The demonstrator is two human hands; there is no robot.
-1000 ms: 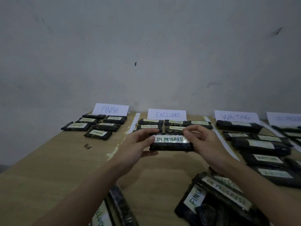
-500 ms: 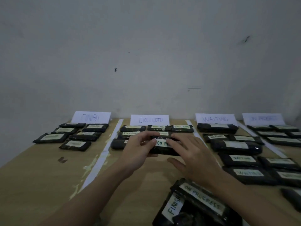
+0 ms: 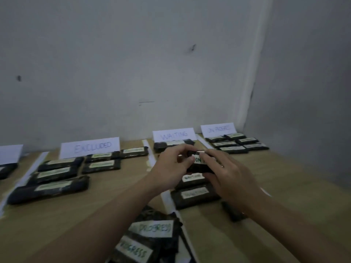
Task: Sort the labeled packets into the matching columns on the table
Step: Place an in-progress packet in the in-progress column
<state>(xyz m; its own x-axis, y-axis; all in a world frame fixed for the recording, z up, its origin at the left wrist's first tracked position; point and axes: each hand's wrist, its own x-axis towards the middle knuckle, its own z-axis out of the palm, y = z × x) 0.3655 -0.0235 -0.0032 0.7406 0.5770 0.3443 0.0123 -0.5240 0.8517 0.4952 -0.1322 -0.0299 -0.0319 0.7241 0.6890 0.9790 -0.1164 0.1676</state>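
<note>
Packet [image 3: 198,161], label reading "ON…", held in 2 hands above the WAITING column [image 3: 193,188].
Left hand [image 3: 171,167] pinches its left end, fingers curled round it; right hand [image 3: 226,172] grips the right end, fingers over the label. Target: ON PROGRESS card [image 3: 218,129] at far right, 6 packets in front of it. Risk: set down here, it joins the wrong column; the covered label invites a misread. Unsorted pile [image 3: 152,238] lies near.

A wooden table [image 3: 281,179] stands in a corner of dim, scuffed grey walls [image 3: 133,63].
</note>
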